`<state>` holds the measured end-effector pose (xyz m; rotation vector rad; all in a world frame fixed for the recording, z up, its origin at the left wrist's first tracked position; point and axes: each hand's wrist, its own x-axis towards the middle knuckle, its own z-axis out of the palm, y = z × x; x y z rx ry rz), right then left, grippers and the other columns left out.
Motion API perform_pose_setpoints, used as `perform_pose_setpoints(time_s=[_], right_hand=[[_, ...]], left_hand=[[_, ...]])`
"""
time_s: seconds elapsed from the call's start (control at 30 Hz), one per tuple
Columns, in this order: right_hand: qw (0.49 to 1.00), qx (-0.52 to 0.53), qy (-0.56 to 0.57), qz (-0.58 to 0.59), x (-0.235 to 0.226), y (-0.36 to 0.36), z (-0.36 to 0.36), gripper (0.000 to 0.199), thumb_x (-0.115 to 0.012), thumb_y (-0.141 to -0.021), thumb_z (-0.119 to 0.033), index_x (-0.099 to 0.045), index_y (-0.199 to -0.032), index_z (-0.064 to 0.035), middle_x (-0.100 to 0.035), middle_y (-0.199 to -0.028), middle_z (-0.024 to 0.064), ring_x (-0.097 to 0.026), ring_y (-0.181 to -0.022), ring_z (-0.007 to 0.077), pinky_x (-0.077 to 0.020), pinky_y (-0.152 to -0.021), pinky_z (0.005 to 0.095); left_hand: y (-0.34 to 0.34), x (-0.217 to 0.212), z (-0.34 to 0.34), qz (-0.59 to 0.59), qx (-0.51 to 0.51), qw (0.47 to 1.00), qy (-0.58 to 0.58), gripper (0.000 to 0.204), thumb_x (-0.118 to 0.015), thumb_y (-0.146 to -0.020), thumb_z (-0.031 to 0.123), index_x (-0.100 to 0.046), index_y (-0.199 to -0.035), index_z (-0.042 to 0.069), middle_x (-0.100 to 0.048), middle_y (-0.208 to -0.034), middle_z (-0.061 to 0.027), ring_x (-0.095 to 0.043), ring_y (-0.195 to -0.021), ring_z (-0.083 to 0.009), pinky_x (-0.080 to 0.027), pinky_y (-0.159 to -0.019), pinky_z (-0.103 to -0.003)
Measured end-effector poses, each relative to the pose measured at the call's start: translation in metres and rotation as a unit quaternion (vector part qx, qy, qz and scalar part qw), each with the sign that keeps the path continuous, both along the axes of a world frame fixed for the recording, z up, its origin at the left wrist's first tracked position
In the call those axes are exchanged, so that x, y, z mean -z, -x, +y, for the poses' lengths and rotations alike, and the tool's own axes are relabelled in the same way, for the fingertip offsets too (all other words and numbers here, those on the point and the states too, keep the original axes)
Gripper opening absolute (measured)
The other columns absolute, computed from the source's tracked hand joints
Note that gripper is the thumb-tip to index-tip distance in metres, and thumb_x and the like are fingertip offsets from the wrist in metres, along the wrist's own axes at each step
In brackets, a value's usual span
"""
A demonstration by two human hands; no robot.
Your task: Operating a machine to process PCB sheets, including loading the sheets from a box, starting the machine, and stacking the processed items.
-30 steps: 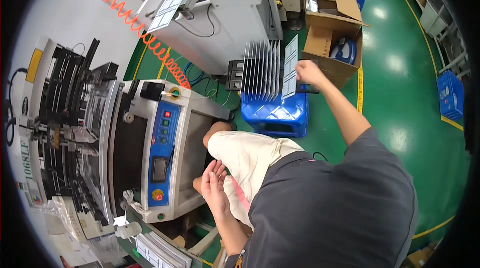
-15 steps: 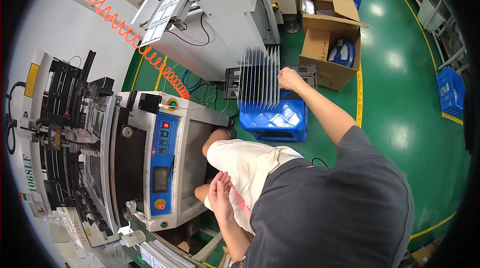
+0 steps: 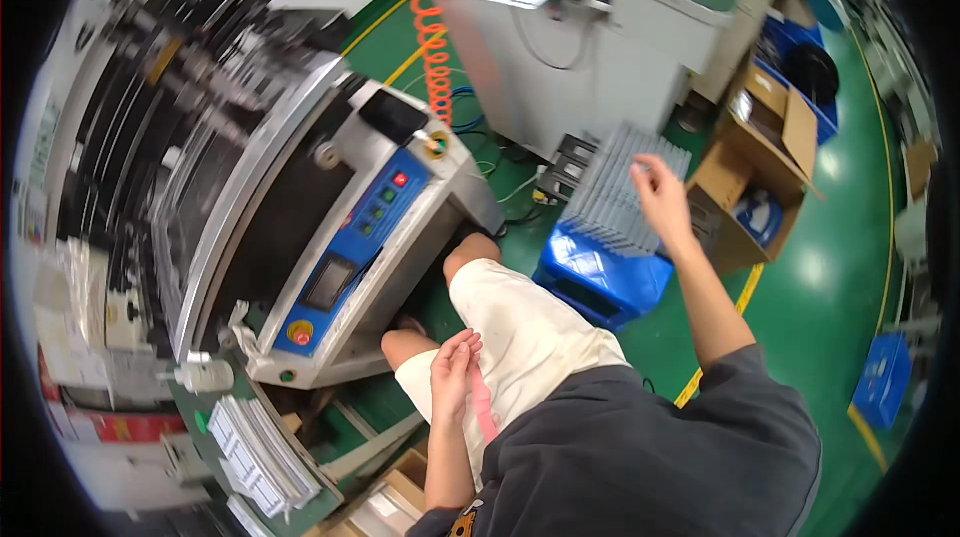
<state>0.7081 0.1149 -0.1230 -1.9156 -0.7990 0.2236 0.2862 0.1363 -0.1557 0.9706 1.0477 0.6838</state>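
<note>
A grey rack of close-set upright thin plates or wires (image 3: 617, 195) leans on top of a blue plastic stool (image 3: 598, 277). Over the rack's right side hovers my right hand (image 3: 660, 201), its fingers loosely spread and nothing seen in them. My left hand (image 3: 453, 375) is held low in front of my light shorts (image 3: 530, 315), palm turned up and fingers loosely bent, apparently bare. Beside it a pink strip (image 3: 482, 399) runs down over the shorts; whether it touches the hand I cannot tell.
On the left stands a machine with a blue control panel (image 3: 352, 247). An orange coiled hose (image 3: 432, 47) hangs behind it. Open cardboard boxes (image 3: 740, 172) stand right of the stool. A grey-white cabinet machine (image 3: 580, 67) is at the back. Stacked framed sheets (image 3: 262, 457) lie lower left.
My view has swung to the left. My right hand has come off the rack's right edge and its fingers have opened. The rack looks tilted now. My left hand stays by the shorts.
</note>
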Motion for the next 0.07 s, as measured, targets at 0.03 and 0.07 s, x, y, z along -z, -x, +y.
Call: perform_pose_setpoints(time_s=[0.03, 0.07], right_hand=[[0.997, -0.076, 0.014, -0.004, 0.001, 0.017, 0.023, 0.037, -0.064, -0.088, -0.032, -0.062, -0.113, -0.0049, -0.068, -0.082, 0.0128, -0.065, -0.077, 0.0218, -0.0495, -0.067, 0.034], [0.988, -0.151, 0.027, -0.009, 0.005, 0.038, 0.051, 0.037, -0.066, -0.087, -0.031, -0.062, -0.116, -0.0074, -0.069, -0.082, 0.0082, -0.063, -0.072, 0.0157, -0.0482, -0.066, 0.03]], left_hand=[[0.003, 0.009, 0.008, 0.001, -0.01, 1.0, -0.002, 0.036, -0.051, -0.098, 0.023, -0.052, -0.127, 0.002, -0.061, -0.121, -0.0109, -0.059, -0.106, -0.0164, -0.046, -0.088, -0.027], [0.006, 0.017, 0.017, 0.012, -0.024, 1.0, 0.002, 0.036, -0.052, -0.098, 0.022, -0.052, -0.127, 0.003, -0.06, -0.122, -0.0108, -0.059, -0.107, -0.0168, -0.046, -0.089, -0.028]])
